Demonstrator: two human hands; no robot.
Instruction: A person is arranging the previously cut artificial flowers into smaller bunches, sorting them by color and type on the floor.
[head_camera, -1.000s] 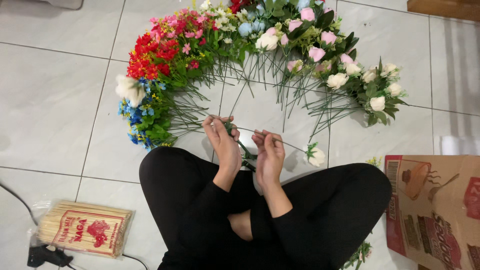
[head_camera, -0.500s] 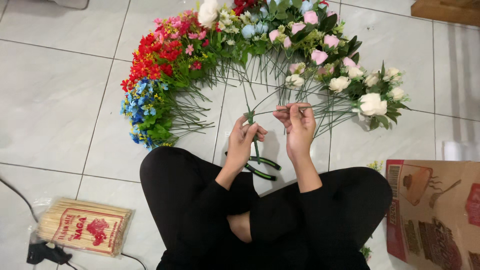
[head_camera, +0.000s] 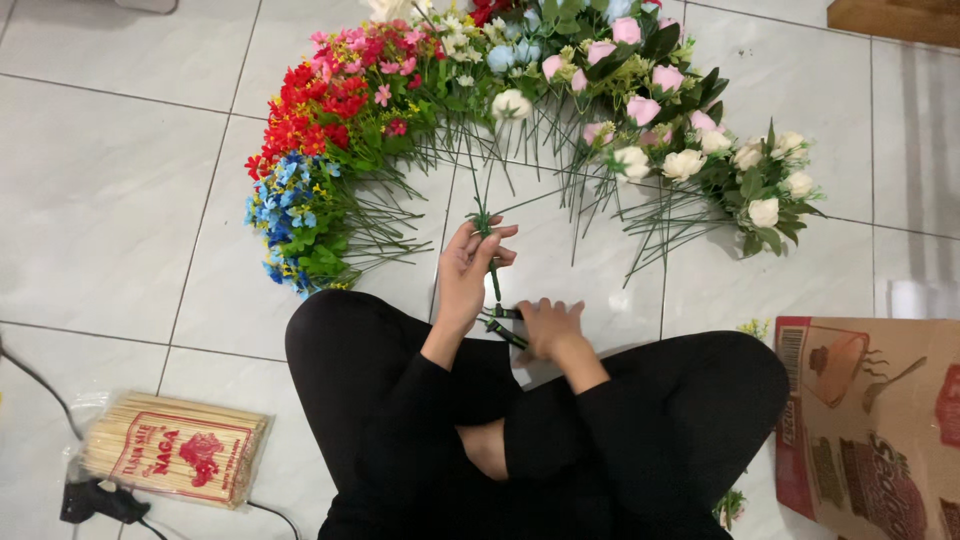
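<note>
Left hand (head_camera: 468, 268) pinches the upright green flower stem (head_camera: 487, 235), pointing toward the flower arc (head_camera: 520, 90); right hand (head_camera: 545, 325), nearer the lap, closes on green-handled cutters (head_camera: 503, 322).

Soft, even indoor light, faint glare on the pale floor tiles (head_camera: 110, 220), sharp focus, weak shadows.

Arc of artificial flower stems (head_camera: 520, 110) lies ahead; packet of wooden skewers (head_camera: 175, 462) lies left; printed cardboard box (head_camera: 880, 420) lies right.
</note>
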